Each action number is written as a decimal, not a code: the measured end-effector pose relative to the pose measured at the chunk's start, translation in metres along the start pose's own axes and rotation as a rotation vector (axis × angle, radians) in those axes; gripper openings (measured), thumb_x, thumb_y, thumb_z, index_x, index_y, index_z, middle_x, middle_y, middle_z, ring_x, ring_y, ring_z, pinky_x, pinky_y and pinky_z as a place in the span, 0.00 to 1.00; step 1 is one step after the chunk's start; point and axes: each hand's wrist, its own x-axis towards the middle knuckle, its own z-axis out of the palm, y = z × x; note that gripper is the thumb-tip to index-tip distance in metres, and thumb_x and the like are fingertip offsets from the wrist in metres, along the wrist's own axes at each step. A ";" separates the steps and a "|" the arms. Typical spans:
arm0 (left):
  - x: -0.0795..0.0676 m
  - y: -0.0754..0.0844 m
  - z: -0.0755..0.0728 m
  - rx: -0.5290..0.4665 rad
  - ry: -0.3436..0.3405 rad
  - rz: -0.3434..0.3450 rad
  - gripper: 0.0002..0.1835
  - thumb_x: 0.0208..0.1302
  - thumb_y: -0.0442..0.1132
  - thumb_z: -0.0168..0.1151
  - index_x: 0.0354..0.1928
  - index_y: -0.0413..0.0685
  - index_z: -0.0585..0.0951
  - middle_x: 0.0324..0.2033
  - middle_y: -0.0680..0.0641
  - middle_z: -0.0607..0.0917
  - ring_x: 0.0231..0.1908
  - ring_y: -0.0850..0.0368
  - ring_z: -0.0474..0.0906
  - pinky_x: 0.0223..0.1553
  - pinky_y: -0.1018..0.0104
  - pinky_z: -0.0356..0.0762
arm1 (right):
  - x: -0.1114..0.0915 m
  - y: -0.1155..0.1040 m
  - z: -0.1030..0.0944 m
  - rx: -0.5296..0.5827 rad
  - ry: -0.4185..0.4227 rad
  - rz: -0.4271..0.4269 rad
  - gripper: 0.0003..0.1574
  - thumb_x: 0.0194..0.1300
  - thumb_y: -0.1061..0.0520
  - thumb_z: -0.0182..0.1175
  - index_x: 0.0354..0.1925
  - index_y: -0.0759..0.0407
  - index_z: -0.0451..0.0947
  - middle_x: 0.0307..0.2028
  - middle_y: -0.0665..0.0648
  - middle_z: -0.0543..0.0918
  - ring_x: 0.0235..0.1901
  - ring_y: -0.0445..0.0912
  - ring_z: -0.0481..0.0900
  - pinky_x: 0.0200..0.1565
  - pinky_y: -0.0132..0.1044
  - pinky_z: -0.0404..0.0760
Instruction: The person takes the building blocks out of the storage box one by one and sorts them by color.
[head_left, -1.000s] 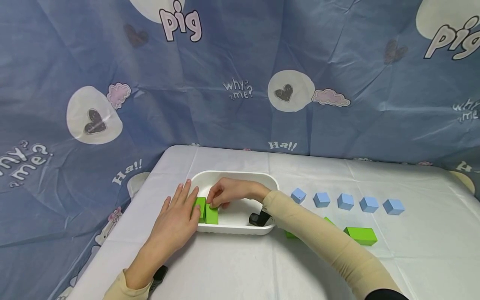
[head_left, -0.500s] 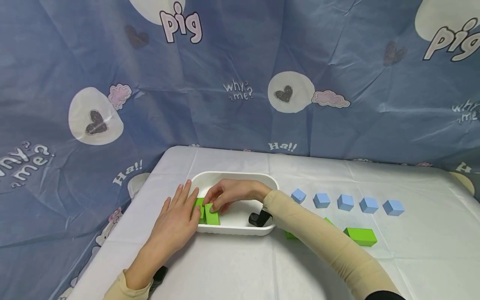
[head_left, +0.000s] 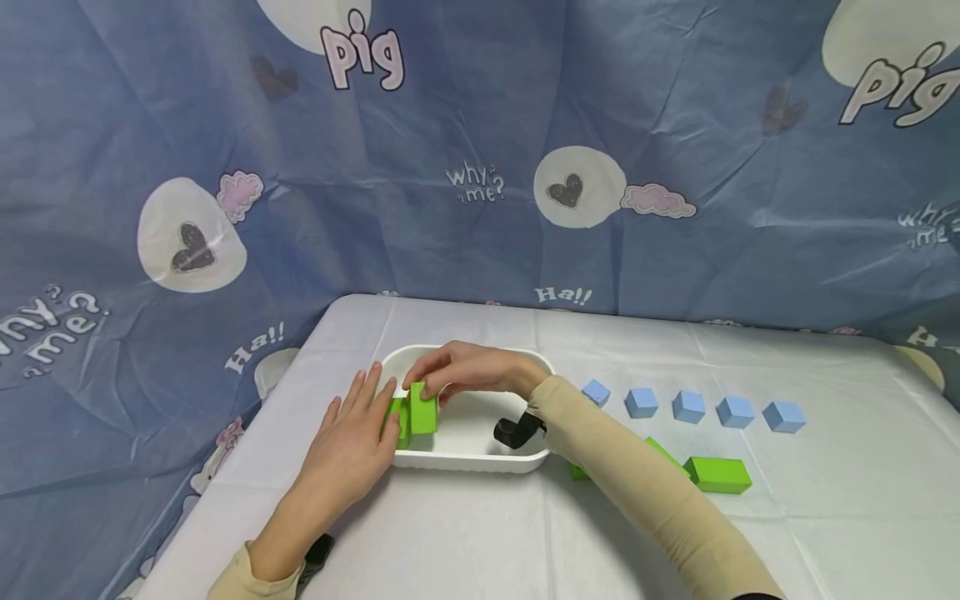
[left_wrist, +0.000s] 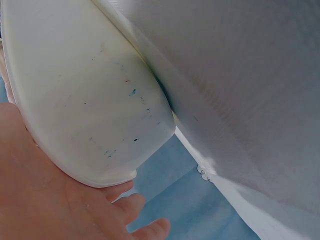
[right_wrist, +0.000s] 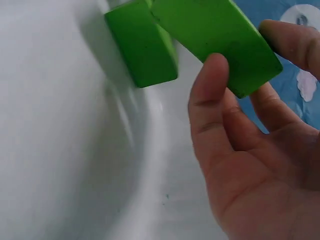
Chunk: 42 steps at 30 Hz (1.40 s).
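Note:
My right hand (head_left: 468, 371) pinches a green block (head_left: 423, 410) by its far end, over the left part of a white tray (head_left: 472, 462). In the right wrist view the thumb presses one face of this held block (right_wrist: 220, 40) and fingers grip the other side. A second green block (right_wrist: 142, 45) lies in the tray beside it, partly behind my left hand in the head view. My left hand (head_left: 356, 425) rests with straight fingers across the tray's left rim. From the left wrist view, its fingers reach along the outside of the tray wall (left_wrist: 90, 100).
To the right of the tray, several blue cubes (head_left: 688, 407) stand in a row on the white tablecloth. Nearer me lie more green blocks (head_left: 718, 475), some partly hidden by my right sleeve (head_left: 645, 492). A blue printed cloth (head_left: 480, 125) hangs behind the table.
My right hand has lifted the green block up from its place beside the other one in the tray. My left hand has stayed in place.

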 end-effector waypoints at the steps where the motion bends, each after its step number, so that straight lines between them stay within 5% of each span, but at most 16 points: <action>1: 0.000 0.000 0.000 -0.001 -0.001 0.000 0.28 0.76 0.46 0.42 0.73 0.42 0.63 0.76 0.41 0.52 0.75 0.42 0.44 0.67 0.34 0.46 | -0.001 -0.001 -0.001 0.007 0.009 -0.015 0.25 0.61 0.63 0.58 0.56 0.72 0.75 0.43 0.54 0.81 0.38 0.44 0.77 0.41 0.38 0.79; 7: 0.001 -0.001 0.001 -0.001 0.007 0.003 0.29 0.76 0.46 0.42 0.73 0.41 0.64 0.76 0.40 0.52 0.74 0.41 0.45 0.66 0.33 0.46 | -0.004 -0.005 -0.003 0.056 0.062 -0.110 0.27 0.63 0.62 0.57 0.59 0.72 0.74 0.50 0.59 0.80 0.43 0.46 0.79 0.50 0.47 0.79; 12: 0.001 -0.002 0.002 0.012 0.012 0.004 0.29 0.76 0.47 0.42 0.73 0.41 0.64 0.76 0.40 0.52 0.74 0.41 0.45 0.66 0.32 0.45 | -0.007 -0.008 -0.003 0.074 0.122 -0.152 0.29 0.64 0.61 0.57 0.61 0.73 0.72 0.58 0.67 0.75 0.44 0.46 0.78 0.49 0.42 0.79; 21: 0.001 -0.001 0.002 0.003 0.016 0.001 0.28 0.76 0.46 0.41 0.73 0.42 0.64 0.76 0.40 0.52 0.74 0.41 0.46 0.66 0.32 0.44 | -0.023 -0.018 0.000 0.017 0.206 -0.161 0.30 0.63 0.60 0.63 0.62 0.71 0.72 0.53 0.58 0.80 0.48 0.49 0.80 0.56 0.43 0.77; 42: 0.001 -0.002 0.001 -0.001 0.010 0.026 0.28 0.76 0.45 0.41 0.73 0.41 0.65 0.76 0.40 0.52 0.74 0.42 0.45 0.66 0.33 0.44 | -0.089 -0.031 0.005 -0.138 0.364 -0.140 0.23 0.62 0.58 0.69 0.56 0.57 0.80 0.51 0.58 0.80 0.50 0.55 0.79 0.53 0.43 0.78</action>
